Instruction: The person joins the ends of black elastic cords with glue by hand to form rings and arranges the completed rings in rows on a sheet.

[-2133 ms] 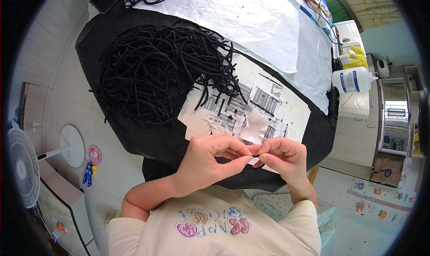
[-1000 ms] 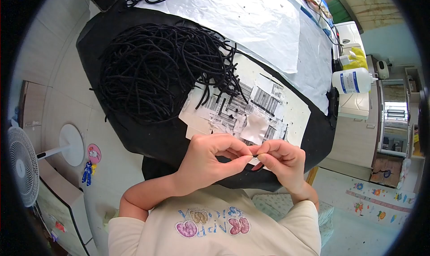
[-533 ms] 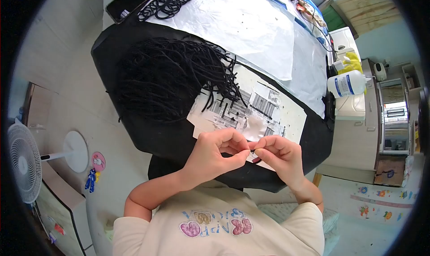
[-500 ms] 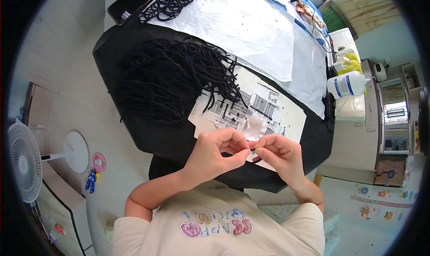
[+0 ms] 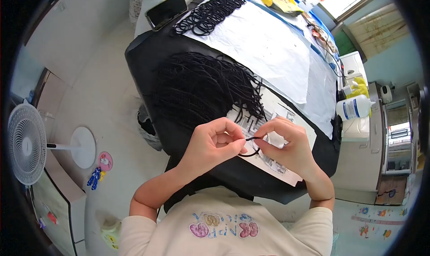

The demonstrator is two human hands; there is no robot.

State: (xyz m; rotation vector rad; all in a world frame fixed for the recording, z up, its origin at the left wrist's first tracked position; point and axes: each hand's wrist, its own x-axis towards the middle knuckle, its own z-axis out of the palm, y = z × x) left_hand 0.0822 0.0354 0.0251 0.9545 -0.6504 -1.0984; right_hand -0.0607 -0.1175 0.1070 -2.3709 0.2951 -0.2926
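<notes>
Between my hands is a small loop of black cord (image 5: 253,154), its lower curve hanging just under my fingertips. My left hand (image 5: 217,141) pinches one side of it between thumb and forefinger. The other side is pinched by my right hand (image 5: 286,141) in the same way. Any join in the cord is too small to make out. Below the hands lies a pale board (image 5: 286,173) with barcode labels and black marks, partly covered by my fingers. Just beyond it, a big heap of loose black cords (image 5: 197,90) spreads over the black table cover (image 5: 141,58).
Many black cord loops (image 5: 210,14) lie at the back beside a phone (image 5: 166,11). White sheeting (image 5: 264,43) covers the far table. A white bottle (image 5: 354,108) stands at the right edge. On the floor at left is a fan (image 5: 27,144).
My view has shifted, so the table appears further right and lower. My fingertips have moved slightly apart, and more of the black cord loop shows between them.
</notes>
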